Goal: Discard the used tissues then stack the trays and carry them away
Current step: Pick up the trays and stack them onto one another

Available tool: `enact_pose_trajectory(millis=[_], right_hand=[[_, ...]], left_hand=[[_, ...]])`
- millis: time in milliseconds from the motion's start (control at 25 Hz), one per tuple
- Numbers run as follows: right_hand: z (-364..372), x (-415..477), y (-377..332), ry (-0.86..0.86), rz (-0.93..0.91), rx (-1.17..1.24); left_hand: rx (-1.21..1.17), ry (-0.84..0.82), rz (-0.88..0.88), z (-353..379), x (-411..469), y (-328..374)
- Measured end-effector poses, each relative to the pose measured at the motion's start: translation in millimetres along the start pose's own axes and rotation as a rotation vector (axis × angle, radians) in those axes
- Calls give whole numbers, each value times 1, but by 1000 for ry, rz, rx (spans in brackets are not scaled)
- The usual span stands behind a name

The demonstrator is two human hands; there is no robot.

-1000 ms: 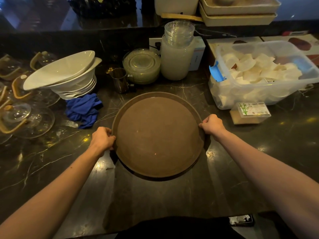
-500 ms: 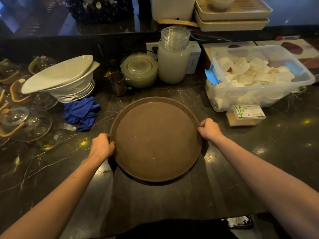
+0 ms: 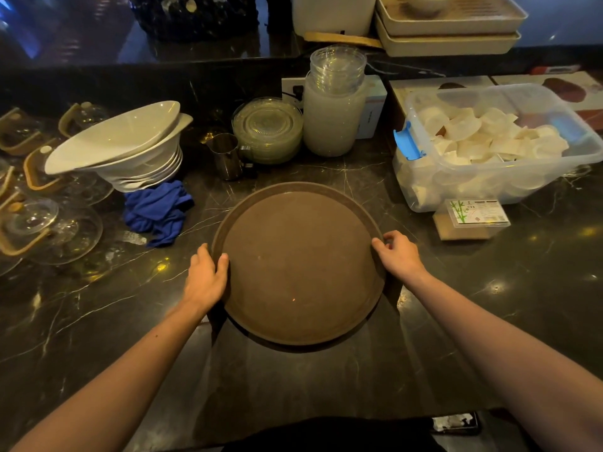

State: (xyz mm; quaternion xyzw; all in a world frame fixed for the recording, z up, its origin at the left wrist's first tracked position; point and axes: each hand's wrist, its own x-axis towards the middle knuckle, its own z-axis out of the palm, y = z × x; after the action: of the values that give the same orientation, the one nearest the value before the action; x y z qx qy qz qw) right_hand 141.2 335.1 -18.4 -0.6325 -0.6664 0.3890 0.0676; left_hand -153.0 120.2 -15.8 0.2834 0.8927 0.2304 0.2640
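On dark counter point(image 3: 489, 321) | round brown tray point(image 3: 298, 262), bare | left hand point(image 3: 205, 278), right hand point(image 3: 399, 256) grip rim

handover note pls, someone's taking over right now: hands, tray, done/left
Left hand: on the left rim of the round brown tray, thumb over the edge.
Right hand: gripping the right rim.
Tray lies on the dark marble counter, nothing on it; whether it is one tray or a stack can't be told.
Done: no tissues on it.
Left: lift and carry away.

glass lids point(image 3: 49, 223): cut by left edge | cream trays point(image 3: 450, 31): cropped at top
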Motion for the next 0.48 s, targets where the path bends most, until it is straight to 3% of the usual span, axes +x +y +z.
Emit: enact_pose_trajectory(millis=[280,480], right_hand=[[3,-5,3,20,-181,-152],[20,-9,6,135,-152,-111]], left_hand=[[26,19,33,13,4,0],[-63,93,31,19,2,-3]])
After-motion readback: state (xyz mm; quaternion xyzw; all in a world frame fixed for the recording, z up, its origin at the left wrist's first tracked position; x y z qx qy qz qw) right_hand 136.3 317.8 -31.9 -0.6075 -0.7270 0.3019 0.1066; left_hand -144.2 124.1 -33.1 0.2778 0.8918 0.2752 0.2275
